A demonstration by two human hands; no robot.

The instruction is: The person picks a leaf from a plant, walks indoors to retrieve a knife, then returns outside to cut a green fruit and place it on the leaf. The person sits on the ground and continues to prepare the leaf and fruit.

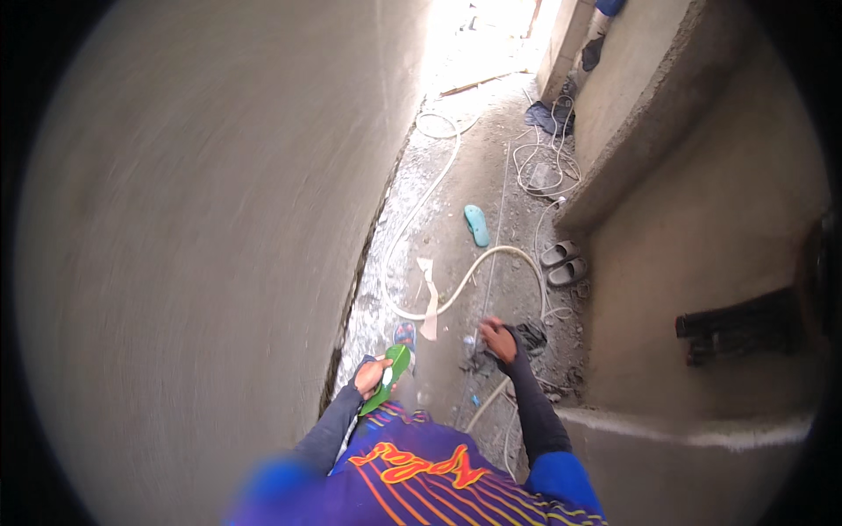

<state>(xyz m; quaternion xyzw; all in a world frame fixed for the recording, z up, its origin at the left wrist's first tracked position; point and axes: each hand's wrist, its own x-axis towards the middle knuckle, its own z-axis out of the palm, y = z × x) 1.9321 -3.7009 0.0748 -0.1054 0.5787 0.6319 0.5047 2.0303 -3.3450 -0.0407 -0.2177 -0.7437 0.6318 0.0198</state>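
Observation:
A long green leaf [397, 361] with a white dab of something on it lies in my left hand [370, 377]. The fingers of that hand are closed around the leaf, in front of my body on the left. My right hand [499, 340] hovers over the floor to the right, apart from the leaf. Its fingers look curled together and slightly blurred, and whatever may be between them is too small to make out. Below and beside it on the ground is a dark crumpled plastic bag [531, 336].
A grey plastered wall [219, 193] rises close on my left. A pale hose [387, 263] loops over the dusty floor, near a turquoise flip-flop [476, 225]. Grey slides [567, 272] and a tangled white cable [524, 171] lie along the right wall. Bright light fills the far opening.

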